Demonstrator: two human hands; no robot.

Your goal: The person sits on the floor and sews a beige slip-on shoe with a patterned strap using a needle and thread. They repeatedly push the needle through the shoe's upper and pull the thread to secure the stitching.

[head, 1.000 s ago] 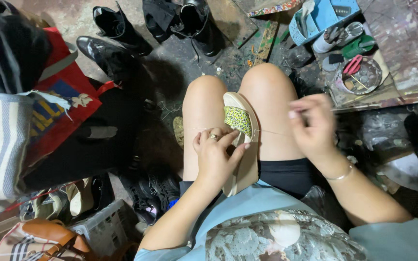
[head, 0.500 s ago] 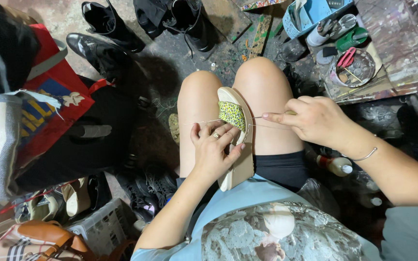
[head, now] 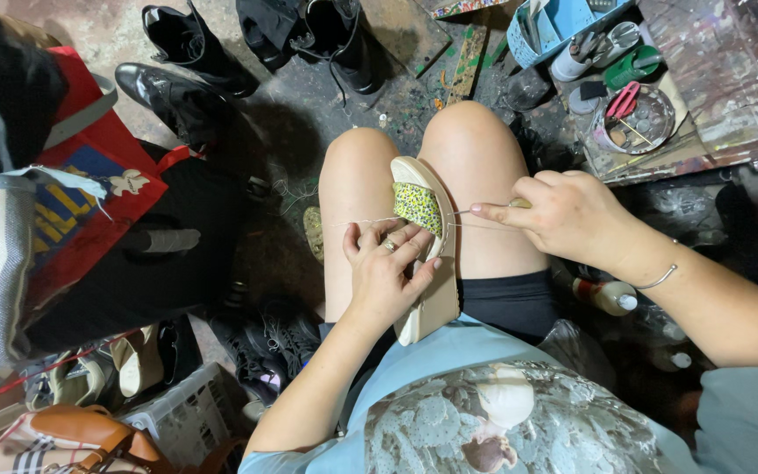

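Observation:
A beige sandal with a green and yellow patterned strap stands on edge between my bare knees. My left hand grips the sandal from the left, fingers laid over the sole just below the strap. My right hand is at the sandal's right, pinching a thin tool or needle whose tip meets the strap. A pale thread runs taut across my left thigh to the strap.
Black boots and a black dress shoe lie on the stained floor ahead. A red bag and striped fabric are at left. A workbench at right carries a blue tray, tin, red scissors. A white crate sits bottom left.
My right hand came down from above my right thigh and moved left to the sandal strap. The thread is now pulled taut. My left hand kept its hold.

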